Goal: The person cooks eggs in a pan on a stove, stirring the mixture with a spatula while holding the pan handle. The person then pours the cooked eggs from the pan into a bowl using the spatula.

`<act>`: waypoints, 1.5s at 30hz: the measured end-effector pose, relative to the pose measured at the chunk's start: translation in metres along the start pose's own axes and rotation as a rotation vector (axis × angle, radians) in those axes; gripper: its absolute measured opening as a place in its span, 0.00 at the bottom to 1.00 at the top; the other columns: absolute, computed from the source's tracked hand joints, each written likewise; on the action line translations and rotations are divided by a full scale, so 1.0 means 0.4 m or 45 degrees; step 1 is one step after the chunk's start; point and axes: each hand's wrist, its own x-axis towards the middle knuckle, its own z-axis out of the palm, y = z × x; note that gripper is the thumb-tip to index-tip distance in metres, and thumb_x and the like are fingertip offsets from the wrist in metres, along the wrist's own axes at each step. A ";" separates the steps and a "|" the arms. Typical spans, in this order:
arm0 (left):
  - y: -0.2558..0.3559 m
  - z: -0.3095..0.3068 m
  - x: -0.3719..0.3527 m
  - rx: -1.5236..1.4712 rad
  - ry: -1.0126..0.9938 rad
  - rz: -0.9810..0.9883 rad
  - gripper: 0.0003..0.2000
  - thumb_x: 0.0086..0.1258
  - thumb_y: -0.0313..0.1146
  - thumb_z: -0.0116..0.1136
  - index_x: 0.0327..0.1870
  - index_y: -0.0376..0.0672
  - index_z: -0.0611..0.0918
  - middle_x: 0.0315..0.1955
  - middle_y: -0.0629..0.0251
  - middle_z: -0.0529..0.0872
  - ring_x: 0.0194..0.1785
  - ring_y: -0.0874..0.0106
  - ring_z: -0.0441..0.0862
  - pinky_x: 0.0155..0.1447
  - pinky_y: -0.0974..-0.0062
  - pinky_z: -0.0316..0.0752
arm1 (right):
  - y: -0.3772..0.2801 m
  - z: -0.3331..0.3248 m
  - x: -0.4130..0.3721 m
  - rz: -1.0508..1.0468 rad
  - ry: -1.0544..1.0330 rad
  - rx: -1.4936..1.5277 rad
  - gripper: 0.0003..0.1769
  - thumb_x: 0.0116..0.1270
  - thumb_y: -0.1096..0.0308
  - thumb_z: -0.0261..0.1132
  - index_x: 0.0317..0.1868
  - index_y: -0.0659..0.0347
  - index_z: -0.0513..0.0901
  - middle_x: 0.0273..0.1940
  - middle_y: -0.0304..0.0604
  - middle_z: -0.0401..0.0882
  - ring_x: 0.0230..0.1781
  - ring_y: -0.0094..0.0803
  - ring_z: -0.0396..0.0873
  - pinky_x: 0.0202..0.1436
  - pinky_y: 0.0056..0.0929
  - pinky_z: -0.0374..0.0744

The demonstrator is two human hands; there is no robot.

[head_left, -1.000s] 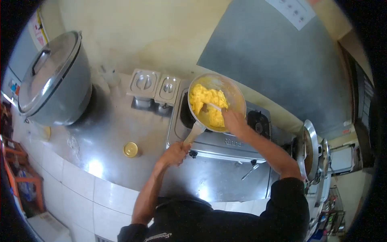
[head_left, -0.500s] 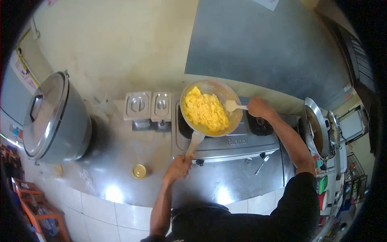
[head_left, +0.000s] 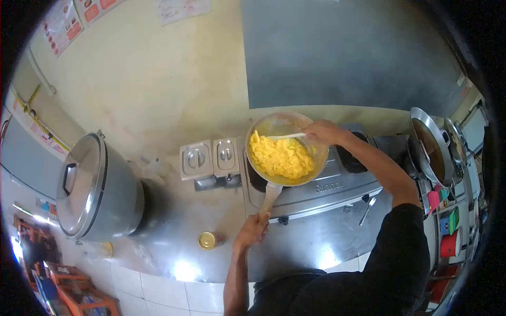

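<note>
A frying pan (head_left: pixel 319 167) with a pale handle is held over the left side of a Rinnai gas stove (head_left: pixel 337 185). My left hand (head_left: pixel 253 230) is wrapped round the pan's handle. Scrambled eggs (head_left: pixel 282 157), yellow and lumpy, fill the middle of the pan. My right hand (head_left: pixel 322 132) is closed on a white spatula (head_left: pixel 295 136), above the pan's far right rim. The spatula's blade lies at the far edge of the eggs and is partly hidden by them.
A large lidded pot (head_left: pixel 113 184) stands at the left. Two lidded steel containers (head_left: pixel 196 159) sit beside the stove. Nearer me are a gold-lidded jar (head_left: pixel 207 240) and, right of it, a spoon (head_left: pixel 367 211). A wok (head_left: pixel 432 142) of brown liquid stands at the far right.
My right hand has moved the spatula from the pan's right side leftward to the far edge of the eggs. My left hand still grips the handle. The camera view has shifted.
</note>
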 end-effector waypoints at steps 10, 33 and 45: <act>0.004 -0.011 -0.005 0.077 0.027 0.034 0.20 0.73 0.52 0.50 0.29 0.44 0.72 0.15 0.74 0.68 0.13 0.82 0.63 0.16 0.81 0.58 | -0.215 -0.090 -0.235 0.264 -0.154 -0.363 0.18 0.65 0.71 0.57 0.55 0.56 0.78 0.46 0.50 0.79 0.46 0.44 0.79 0.47 0.42 0.80; -0.016 -0.016 0.010 0.084 0.021 0.146 0.20 0.73 0.50 0.51 0.27 0.42 0.72 0.15 0.73 0.66 0.14 0.80 0.62 0.16 0.77 0.57 | -0.282 0.011 0.094 0.479 -0.002 -0.163 0.12 0.58 0.67 0.60 0.37 0.67 0.85 0.40 0.57 0.84 0.42 0.50 0.84 0.49 0.46 0.80; -0.019 -0.033 0.020 0.116 0.012 0.161 0.22 0.73 0.48 0.51 0.23 0.40 0.71 0.14 0.69 0.70 0.11 0.77 0.65 0.13 0.76 0.59 | -0.378 -0.021 0.038 0.439 -0.117 -0.232 0.11 0.60 0.68 0.58 0.32 0.65 0.86 0.35 0.53 0.85 0.36 0.50 0.84 0.42 0.46 0.81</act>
